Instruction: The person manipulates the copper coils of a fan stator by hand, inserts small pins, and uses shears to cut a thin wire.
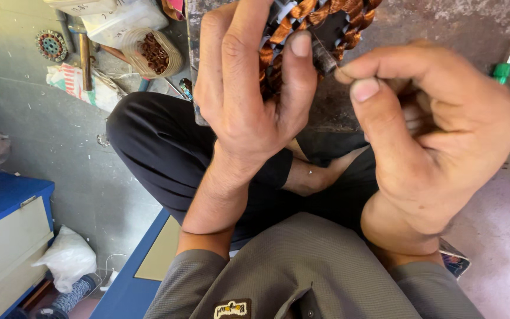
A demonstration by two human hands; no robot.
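My left hand (pixel 249 88) grips a motor stator (pixel 326 23) wound with copper-coloured wire coils, the thumb pressed on its dark core near the top middle. My right hand (pixel 438 130) sits just to the right, thumb and forefinger pinched on a thin wire or thread (pixel 324 48) that runs to the coils. The stator's far part is cut off by the frame's top edge. Below the hands are my crossed legs in black trousers (pixel 166 153) and a grey shirt (pixel 302 272).
A green-handled screwdriver (pixel 506 68) lies at the upper right on a worn surface. On the grey floor at upper left are a small round rotor part (pixel 51 45), a coil of wire (pixel 151 53), a white plastic container (pixel 119 20) and rags. A blue-topped cabinet (pixel 4 218) stands at left.
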